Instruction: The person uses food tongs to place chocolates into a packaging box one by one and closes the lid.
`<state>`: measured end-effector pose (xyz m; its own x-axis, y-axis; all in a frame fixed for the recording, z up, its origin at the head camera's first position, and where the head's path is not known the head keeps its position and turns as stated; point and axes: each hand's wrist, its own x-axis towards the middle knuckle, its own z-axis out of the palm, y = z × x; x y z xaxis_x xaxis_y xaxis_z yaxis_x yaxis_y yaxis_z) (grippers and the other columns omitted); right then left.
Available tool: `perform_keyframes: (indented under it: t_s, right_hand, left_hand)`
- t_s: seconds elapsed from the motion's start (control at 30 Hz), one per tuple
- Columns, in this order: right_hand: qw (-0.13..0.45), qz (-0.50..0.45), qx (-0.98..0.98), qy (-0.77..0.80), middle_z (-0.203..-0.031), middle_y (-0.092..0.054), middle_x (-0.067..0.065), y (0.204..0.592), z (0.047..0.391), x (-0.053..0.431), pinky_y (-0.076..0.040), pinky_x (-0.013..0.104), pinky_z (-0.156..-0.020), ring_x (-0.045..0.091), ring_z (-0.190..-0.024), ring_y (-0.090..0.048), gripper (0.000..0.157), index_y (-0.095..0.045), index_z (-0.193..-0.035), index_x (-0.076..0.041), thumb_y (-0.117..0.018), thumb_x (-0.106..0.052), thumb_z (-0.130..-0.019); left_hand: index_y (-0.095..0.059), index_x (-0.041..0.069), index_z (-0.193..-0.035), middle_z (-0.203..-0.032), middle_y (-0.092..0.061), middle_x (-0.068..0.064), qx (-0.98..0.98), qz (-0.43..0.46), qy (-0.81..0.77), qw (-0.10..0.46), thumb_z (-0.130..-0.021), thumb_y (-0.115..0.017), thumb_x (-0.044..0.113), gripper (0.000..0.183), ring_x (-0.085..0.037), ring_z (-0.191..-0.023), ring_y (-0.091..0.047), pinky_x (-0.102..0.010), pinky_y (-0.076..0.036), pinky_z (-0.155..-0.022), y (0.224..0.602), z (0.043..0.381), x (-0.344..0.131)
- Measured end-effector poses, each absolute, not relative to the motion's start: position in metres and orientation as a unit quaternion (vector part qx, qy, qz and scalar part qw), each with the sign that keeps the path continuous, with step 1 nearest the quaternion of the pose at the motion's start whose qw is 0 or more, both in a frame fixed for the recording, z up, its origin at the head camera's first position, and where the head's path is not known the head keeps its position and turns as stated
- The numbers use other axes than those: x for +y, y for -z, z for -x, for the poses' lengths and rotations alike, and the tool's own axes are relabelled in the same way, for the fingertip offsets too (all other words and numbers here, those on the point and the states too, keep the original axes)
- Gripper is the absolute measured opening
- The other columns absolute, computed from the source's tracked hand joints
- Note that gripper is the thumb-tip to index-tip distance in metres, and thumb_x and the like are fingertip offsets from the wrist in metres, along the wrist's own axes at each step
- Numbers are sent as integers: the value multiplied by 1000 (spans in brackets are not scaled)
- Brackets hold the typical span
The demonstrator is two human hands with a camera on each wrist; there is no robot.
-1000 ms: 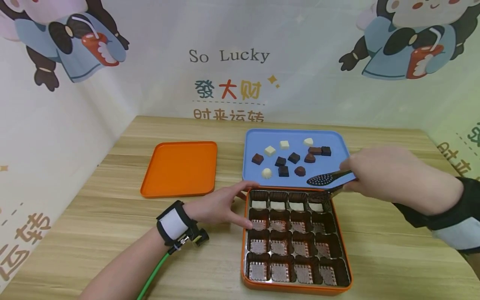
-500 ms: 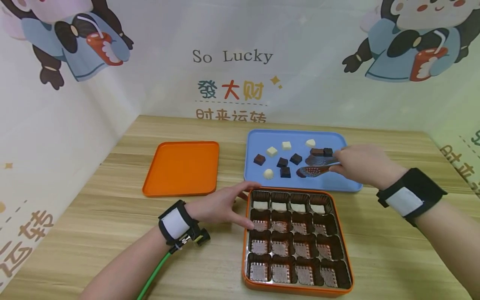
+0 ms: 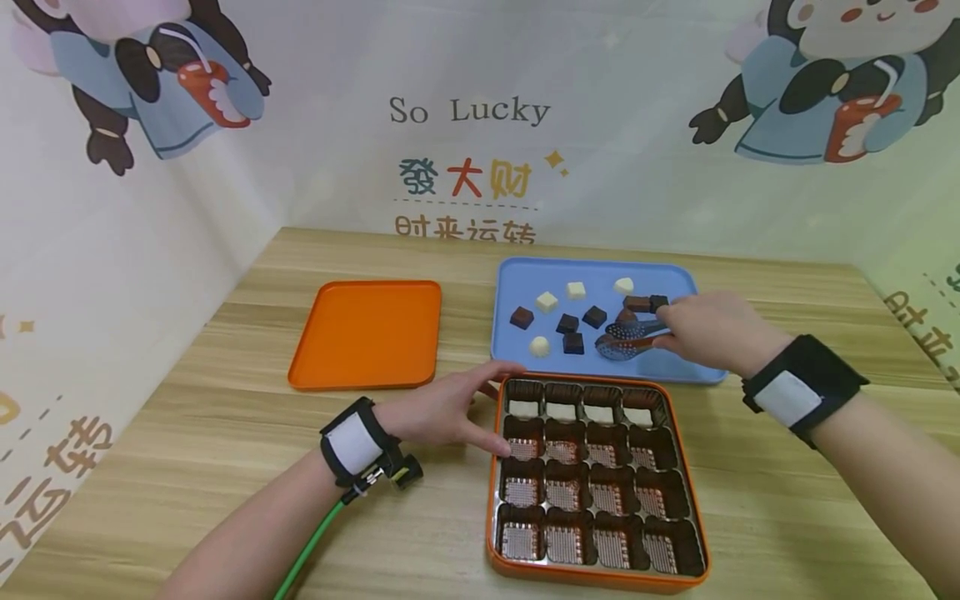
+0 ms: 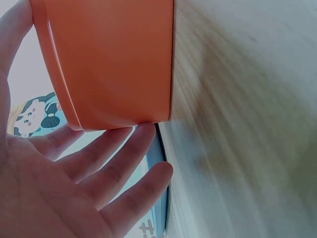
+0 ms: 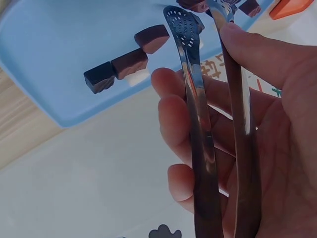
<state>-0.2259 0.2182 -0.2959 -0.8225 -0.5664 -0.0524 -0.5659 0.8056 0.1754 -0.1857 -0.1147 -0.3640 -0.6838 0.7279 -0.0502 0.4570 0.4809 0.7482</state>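
My left hand [image 3: 442, 410] steadies the orange box [image 3: 600, 577] at its back left corner. In the left wrist view the thumb is up at the rim, and nearly straight fingers [image 4: 124, 163] touch the wall round the corner. The box has a dark divided insert; white chocolates [image 3: 562, 412] fill its back row. My right hand [image 3: 716, 332] grips metal tongs [image 5: 200, 144] low over the blue tray [image 3: 517, 275]. Their perforated heads are spread apart, with a brown chocolate [image 5: 193, 5] between them in the right wrist view.
Several white and dark chocolates [image 3: 573, 343] lie scattered on the blue tray. An orange tray [image 3: 367, 333] lies at the left on the wooden table [image 3: 247, 367]. A printed cloth [image 3: 637, 125] hangs behind. A green cable [image 3: 315, 537] runs from the left wrist's camera.
My right hand has moved left and away from me, carrying the tongs from over the box's back right corner to the chocolates on the blue tray. The left hand stays at the box.
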Motion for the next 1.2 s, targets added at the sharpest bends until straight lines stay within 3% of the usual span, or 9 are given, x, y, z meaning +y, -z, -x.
perform_keyframes:
  t_s: [0.2,0.43,0.57,0.87,1.03,1.2]
  right_hand:
    - [12,-304,-949,85,-59,-44,-4,298,227,219,-34,29,-44,11,-49,-40,19,-55,-73,-13,-63,-26,-83]
    - [26,-303,-950,74,-70,-55,-1,296,225,224,-41,30,-49,11,-55,-48,20,-65,-91,-7,-65,-25,-82]
    - [38,-301,-951,56,-72,-54,-3,286,214,228,-38,30,-47,10,-56,-46,20,-63,-95,-9,-63,-27,-84]
    - [132,-387,-911,52,-83,-63,2,262,174,208,-41,27,-45,8,-55,-51,35,-65,-104,-8,-68,-32,-79]
    - [139,-450,-880,55,-75,-57,-5,261,156,182,-38,25,-44,8,-55,-49,21,-62,-89,-16,-67,-34,-79]
    - [119,-480,-863,98,-64,-43,-9,259,146,153,-35,23,-45,7,-55,-44,19,-57,-81,-18,-67,-35,-79]
  left_hand:
    - [-27,33,-138,-135,-37,10,837,-349,-377,191,-67,-75,44,87,-9,-110,-44,-31,-39,-89,365,186,-114]
    - [-28,33,-138,-135,-37,10,839,-348,-373,190,-67,-75,45,87,-10,-110,-44,-32,-38,-89,365,185,-114]
    - [-27,30,-139,-136,-37,10,839,-353,-367,190,-67,-75,47,89,-10,-111,-44,-31,-37,-90,364,186,-114]
    - [-19,24,-144,-143,-28,6,830,-382,-353,203,-64,-74,52,101,-11,-117,-39,-31,-32,-96,362,190,-119]
    - [-16,23,-145,-144,-27,5,829,-388,-346,206,-63,-74,52,105,-11,-118,-39,-32,-31,-97,363,191,-120]
    - [-17,23,-145,-144,-26,6,827,-385,-353,210,-63,-75,51,104,-12,-117,-40,-32,-32,-96,363,191,-119]
